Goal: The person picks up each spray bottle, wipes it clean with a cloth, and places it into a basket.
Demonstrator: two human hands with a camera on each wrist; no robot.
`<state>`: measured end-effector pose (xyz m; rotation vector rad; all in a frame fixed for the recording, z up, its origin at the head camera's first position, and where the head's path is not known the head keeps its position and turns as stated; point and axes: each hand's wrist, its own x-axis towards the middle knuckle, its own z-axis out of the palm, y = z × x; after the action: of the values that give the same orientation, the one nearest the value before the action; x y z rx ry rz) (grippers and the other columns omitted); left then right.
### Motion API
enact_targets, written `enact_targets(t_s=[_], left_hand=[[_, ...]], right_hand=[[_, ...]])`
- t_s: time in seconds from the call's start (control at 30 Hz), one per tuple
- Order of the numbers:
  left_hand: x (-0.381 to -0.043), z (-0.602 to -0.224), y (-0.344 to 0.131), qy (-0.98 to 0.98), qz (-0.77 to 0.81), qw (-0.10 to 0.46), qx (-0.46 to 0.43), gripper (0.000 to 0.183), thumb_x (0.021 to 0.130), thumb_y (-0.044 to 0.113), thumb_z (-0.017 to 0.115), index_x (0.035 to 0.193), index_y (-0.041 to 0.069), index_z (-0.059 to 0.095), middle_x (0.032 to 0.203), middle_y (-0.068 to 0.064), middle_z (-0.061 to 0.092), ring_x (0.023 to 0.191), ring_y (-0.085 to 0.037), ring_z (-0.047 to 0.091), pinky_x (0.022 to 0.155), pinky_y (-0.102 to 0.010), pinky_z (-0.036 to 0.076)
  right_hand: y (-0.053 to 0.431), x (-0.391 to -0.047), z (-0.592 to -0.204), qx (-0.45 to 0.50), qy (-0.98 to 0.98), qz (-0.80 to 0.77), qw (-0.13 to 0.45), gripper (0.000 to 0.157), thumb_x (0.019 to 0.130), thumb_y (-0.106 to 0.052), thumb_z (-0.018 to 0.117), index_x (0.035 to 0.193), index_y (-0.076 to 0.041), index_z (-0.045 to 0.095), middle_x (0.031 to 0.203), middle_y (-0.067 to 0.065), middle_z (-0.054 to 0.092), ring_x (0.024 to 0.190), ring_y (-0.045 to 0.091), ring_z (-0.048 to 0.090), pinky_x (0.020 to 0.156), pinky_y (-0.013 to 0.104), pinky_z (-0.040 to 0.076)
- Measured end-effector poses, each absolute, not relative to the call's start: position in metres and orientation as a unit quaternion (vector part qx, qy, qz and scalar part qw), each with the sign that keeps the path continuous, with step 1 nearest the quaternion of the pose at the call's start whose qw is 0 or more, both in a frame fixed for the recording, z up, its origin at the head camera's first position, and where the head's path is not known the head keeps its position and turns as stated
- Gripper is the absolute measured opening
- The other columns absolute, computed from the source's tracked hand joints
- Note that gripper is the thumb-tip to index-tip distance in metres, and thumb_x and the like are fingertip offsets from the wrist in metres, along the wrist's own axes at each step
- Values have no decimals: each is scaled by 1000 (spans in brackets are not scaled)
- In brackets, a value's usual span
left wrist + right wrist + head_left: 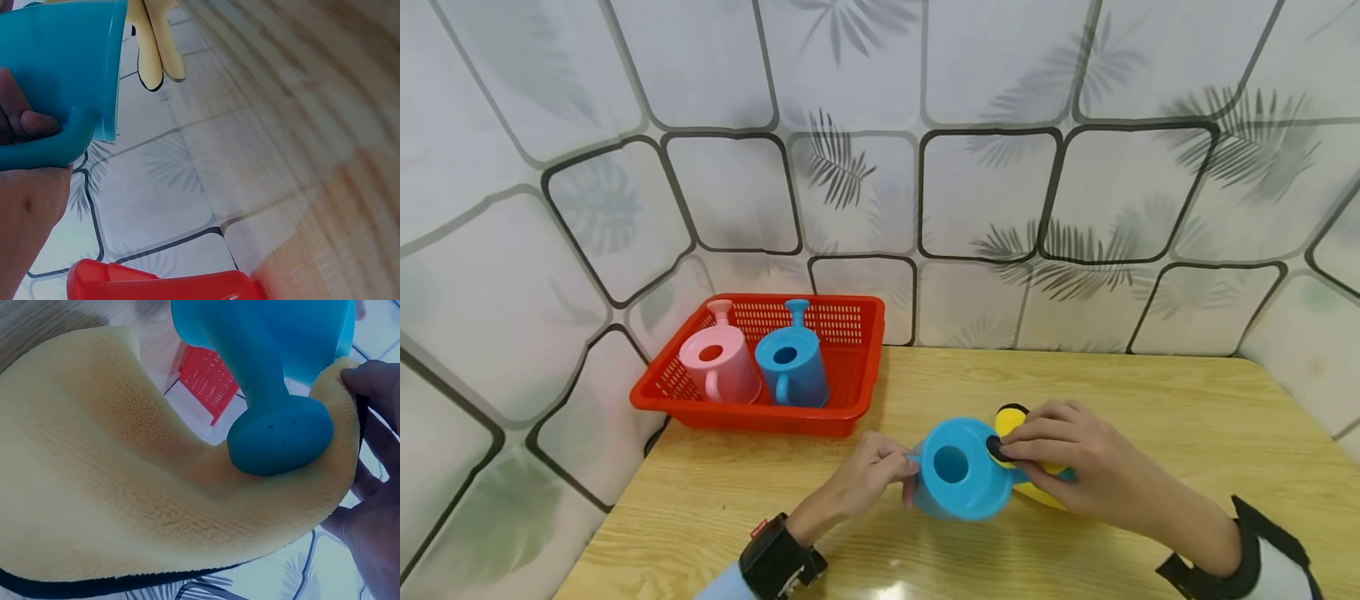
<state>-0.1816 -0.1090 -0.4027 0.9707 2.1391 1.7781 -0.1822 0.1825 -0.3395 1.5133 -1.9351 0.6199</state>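
A blue toy watering can (992, 492) is held above the table, its round top facing up. My left hand (868, 475) grips its handle (59, 149), fingers passing through the loop in the left wrist view. My right hand (1090, 454) pinches a yellow fleece cloth (156, 506) with black edging near the can's rim. In the right wrist view the cloth bends beneath and around the sprinkler head (281, 437) of the spout. Part of the spout is hidden by the right hand in the head view.
On the wooden table (1187, 433), a red plastic basket (752, 423) stands at the back left. It contains a pink watering can (733, 379) and another blue watering can (805, 371), both upright. Behind the table rises a patterned wall covering (865, 183).
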Motion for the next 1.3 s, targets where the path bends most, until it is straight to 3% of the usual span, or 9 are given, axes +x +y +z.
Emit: enact_targets(t_s=[0.1,0.27,0.4,0.67,0.87,1.0,1.1,1.23,1.3], left_hand=[[-182,-402,-110,725,604,100,315,41,91,9,41,60,-11,59,59,-30,60,67,-19,58,76,-30,52],[-182,-400,-111,744,584,99,310,40,92,10,43,61,-9,60,59,-32,56,50,-24,35,54,-22,27],[-181,-398,-112,769,544,113,318,39,94,13,46,63,-7,58,63,-29,59,58,-30,46,56,-21,32],[-176,-397,-111,828,459,111,301,47,91,43,62,62,7,67,65,4,54,71,-10,54,61,-22,42],[-175,-403,-110,831,408,2,379,44,82,38,72,51,12,54,54,5,48,69,-6,51,56,-16,41],[-174,-403,-111,821,329,-87,457,36,78,35,75,55,16,54,50,7,47,72,-4,49,63,-19,41],[-173,-401,-110,816,261,-135,497,31,76,38,75,59,19,58,53,10,54,77,-3,51,79,-28,47],[-172,-401,-110,812,191,-165,526,31,78,43,72,60,20,60,58,11,58,77,-3,51,98,-45,47],[-173,-402,-111,811,158,-177,534,33,79,46,71,62,19,62,59,10,59,76,-5,51,100,-50,46]], right_hand=[[181,-177,-341,586,-710,241,307,29,98,-30,53,93,-12,76,89,-2,74,87,19,59,80,32,42],[172,-167,-347,614,-685,234,316,27,99,-26,54,89,-13,75,88,-4,73,84,20,59,77,34,39],[166,-161,-354,624,-683,213,315,30,101,-24,51,86,-16,75,86,-7,73,81,18,59,74,34,40],[164,-150,-358,615,-691,208,317,34,103,-23,46,86,-14,74,88,-3,72,83,20,59,76,32,48],[178,-153,-345,516,-722,279,366,34,102,-25,47,89,-2,68,92,12,62,82,18,58,71,19,53],[200,-170,-341,412,-750,329,399,41,101,-30,48,91,6,64,91,15,55,69,7,47,52,19,42],[217,-184,-338,345,-780,350,387,27,100,-15,50,101,9,61,93,16,54,53,2,39,41,17,34],[229,-198,-333,255,-853,336,306,20,99,1,47,117,3,53,81,13,59,45,3,37,37,19,30],[228,-204,-328,228,-881,329,253,21,102,-4,43,122,-1,49,79,11,61,49,4,49,43,22,39]])
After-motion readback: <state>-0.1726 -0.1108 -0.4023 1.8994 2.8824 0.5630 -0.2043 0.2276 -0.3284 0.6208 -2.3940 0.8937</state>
